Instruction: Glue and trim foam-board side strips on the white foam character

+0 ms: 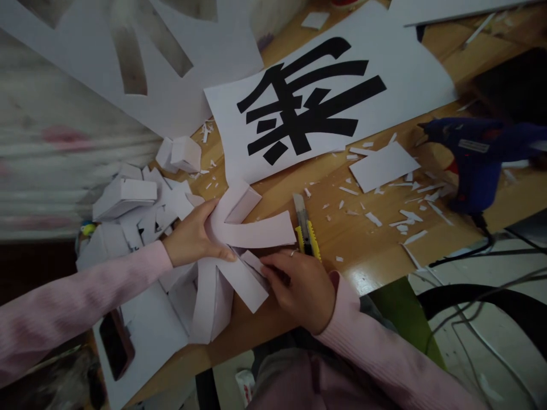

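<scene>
Held white paper form [262, 230] with left hand [192, 236], and carefully pinched small strip [252, 260] with right hand [305, 289].

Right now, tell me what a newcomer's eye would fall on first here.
Probably the bold black character on the white sheet at upper center. Next, just below the middle, come the left hand gripping a white paper form and the right hand pinching a small white flap. The blue glue gun at the right edge also stands out.
</scene>
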`<state>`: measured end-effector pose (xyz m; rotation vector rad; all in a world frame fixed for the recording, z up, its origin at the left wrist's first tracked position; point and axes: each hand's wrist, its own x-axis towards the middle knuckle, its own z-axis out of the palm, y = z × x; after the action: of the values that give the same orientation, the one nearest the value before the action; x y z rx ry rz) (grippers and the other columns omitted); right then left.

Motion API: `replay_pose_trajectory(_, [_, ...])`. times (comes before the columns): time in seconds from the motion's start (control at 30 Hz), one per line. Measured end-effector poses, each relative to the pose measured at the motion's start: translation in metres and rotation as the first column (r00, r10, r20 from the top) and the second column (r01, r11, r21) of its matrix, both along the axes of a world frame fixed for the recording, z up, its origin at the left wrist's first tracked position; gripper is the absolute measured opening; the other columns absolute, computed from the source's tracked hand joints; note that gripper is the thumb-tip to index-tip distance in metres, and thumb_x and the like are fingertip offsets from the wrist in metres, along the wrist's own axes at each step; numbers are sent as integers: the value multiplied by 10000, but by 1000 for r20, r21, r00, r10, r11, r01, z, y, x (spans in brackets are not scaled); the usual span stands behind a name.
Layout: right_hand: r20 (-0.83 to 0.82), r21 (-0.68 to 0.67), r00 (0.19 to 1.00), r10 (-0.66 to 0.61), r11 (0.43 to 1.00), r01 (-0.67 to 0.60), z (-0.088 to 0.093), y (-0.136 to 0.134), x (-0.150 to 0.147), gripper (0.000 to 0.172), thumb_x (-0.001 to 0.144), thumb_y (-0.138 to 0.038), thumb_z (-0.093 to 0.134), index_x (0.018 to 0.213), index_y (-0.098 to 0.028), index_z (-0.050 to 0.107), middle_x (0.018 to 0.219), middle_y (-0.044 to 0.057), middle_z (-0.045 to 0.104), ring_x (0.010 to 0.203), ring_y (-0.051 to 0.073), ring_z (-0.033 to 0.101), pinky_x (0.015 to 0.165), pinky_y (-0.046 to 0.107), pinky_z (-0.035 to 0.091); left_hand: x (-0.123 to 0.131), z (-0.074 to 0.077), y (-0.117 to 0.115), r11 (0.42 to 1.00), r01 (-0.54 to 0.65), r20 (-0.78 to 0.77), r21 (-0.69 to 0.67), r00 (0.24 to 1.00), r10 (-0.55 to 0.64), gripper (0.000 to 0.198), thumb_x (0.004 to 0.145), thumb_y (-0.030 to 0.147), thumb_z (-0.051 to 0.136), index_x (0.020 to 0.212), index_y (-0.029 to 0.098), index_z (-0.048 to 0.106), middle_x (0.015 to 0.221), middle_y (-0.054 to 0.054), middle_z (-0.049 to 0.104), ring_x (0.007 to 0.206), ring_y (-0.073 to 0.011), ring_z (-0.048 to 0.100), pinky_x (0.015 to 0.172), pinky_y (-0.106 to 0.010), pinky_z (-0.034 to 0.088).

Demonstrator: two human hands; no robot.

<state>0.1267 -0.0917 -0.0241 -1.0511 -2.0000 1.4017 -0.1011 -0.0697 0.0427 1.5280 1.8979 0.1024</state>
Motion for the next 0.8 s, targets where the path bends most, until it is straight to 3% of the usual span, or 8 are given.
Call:
replay_pose_trajectory(0.33, [-34,-95,999,22,995,-25,1,2,-8,141,800,-101,594,846,-183,699,812,38,718,780,192,649,702,279,428,-1,1,-2,1000,11,19,13,1000,-11,1061,424,452,869,1349,221,402,1336,-85,515,1247,-324,467,1099,-498,337])
replay_pose_trajectory(0.8, [42,-7,990,138,990,-138,3,6,-7,161,844,-107,538,842,-171,686,786,53,684,758,191,615,654,274,354,-4,0,-3,999,45,10,15,999,-45,964,490,529,830,1317,238,430,1337,-84,506,1260,-336,450,1095,-524,334])
